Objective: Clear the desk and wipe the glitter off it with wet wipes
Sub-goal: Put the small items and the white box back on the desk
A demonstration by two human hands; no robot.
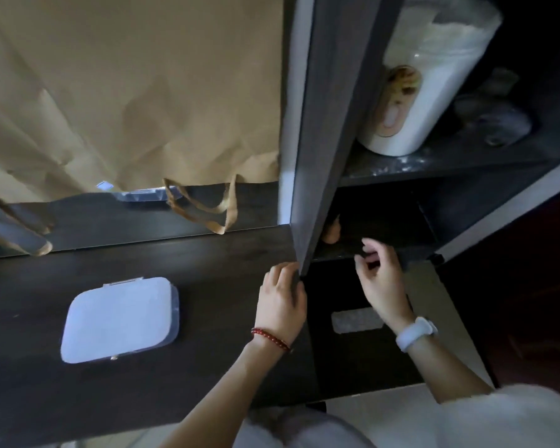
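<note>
A big brown paper bag (126, 92) fills the upper left, leaning at the back of the dark surface (207, 263), its flat handles (207, 208) drooping onto the raised ledge behind. To the right stands a dark shelf unit, its grey upright panel (324, 140) running from the top edge down to the corner of the surface. On the upper shelf (434, 163) sits a tall white canister (434, 85) with an oval label; beside it, deep in shadow, lie greyish shapes too dim to identify.

The wet wipes pack (118, 318), white with a hinged lid, lies flat on the surface, well apart from both hands and to their left. No glitter can be made out on the dark wood from here.

The left hand (283, 299), with a red bead bracelet at the wrist, grips the lower end of the upright panel, fingers curled round its edge. The right hand (380, 279), wearing a white wristband, reaches toward the lower shelf opening with fingers loosely curled; motion blur and shadow hide whether it holds anything. A small orange-brown object (332, 231) shows just inside that opening, partly hidden by the panel.
</note>
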